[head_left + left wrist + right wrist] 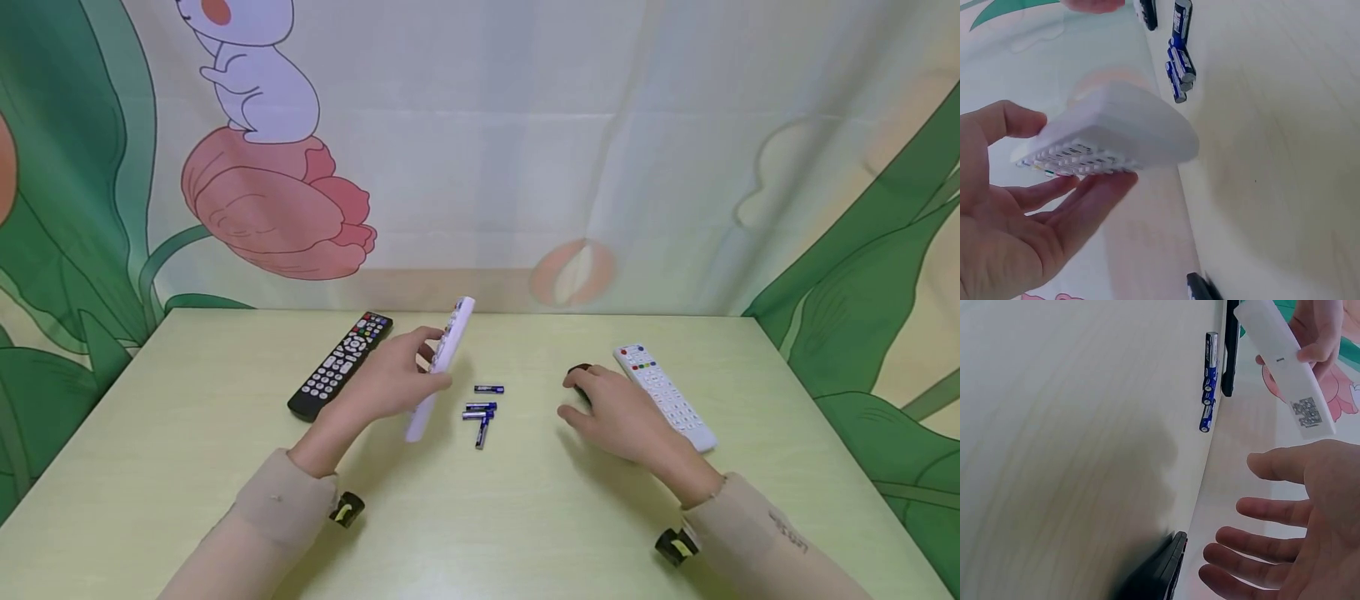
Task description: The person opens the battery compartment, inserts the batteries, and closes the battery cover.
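White remote (pixel 446 360) gripped on edge by left hand (pixel 390 375) above the table (pixel 525 517), just left of the batteries (pixel 480 407), right hand (pixel 622 417) loose-fingered and holding nothing; a holding-up step is judged in hand, the remote's back probably needing to be reached next.

2 sleeved forearms (pixel 258 525) slant inward toward the far edge of the worktop (pixel 525 517). The left hand (pixel 386 371), raised, pinches, thumb opposite curved fingers. The right hand (pixel 622 408) hovers nearer the right edge, back upward, thumb and 4 fingers extended.
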A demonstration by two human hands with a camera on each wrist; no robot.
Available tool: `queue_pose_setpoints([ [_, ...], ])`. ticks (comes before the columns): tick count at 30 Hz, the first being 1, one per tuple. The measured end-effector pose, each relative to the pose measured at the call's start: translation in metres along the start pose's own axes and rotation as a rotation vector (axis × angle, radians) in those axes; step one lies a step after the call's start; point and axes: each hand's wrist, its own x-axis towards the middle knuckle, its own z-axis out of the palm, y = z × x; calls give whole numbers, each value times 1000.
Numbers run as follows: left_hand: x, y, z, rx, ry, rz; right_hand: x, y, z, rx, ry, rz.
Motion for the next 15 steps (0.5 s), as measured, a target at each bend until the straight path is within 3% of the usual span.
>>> queue_pose_setpoints([
  [6,0,-2,-1,-127,22,47,-1,-7,-2,-1,-7,-13],
  [15,-1,2,-1,-317,37,26,-2,-12,-1,28,-9,-30],
])
